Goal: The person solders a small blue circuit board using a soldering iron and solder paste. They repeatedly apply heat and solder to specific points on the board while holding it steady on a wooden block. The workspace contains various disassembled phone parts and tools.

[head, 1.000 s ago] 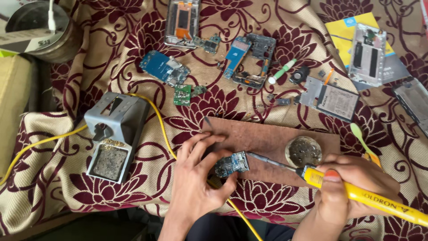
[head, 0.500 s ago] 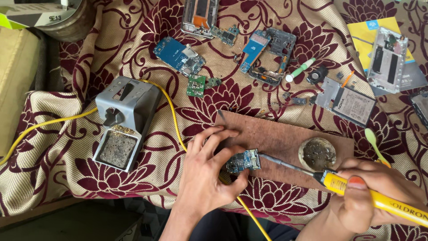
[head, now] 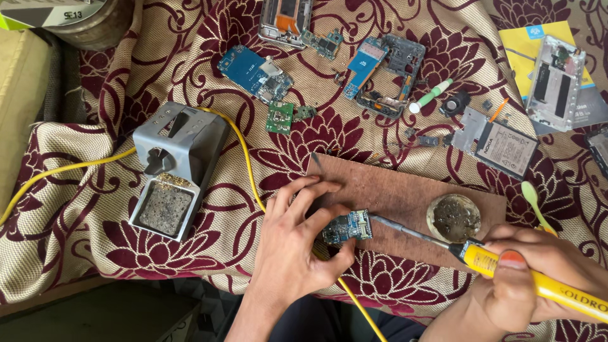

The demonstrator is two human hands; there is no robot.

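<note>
Under your left hand [head: 297, 244] sits a small circuit board [head: 347, 227], glossy blue with shiny metal parts. It lies on a matt brown board [head: 411, 193] that looks like rough pressed wood, though the grain is hard to tell. Your right hand [head: 538, 278] grips a soldering iron [head: 506, 266] with a smooth yellow plastic handle and dull grey metal shaft. Just above that hand, a round tin [head: 453, 217] holds crusty, dark matter. Beyond your left hand, the grey stand [head: 180, 158] looks matt metal, its sponge [head: 164, 210] coarse. Everything rests on woven cloth [head: 95, 215], maroon and cream.
</note>
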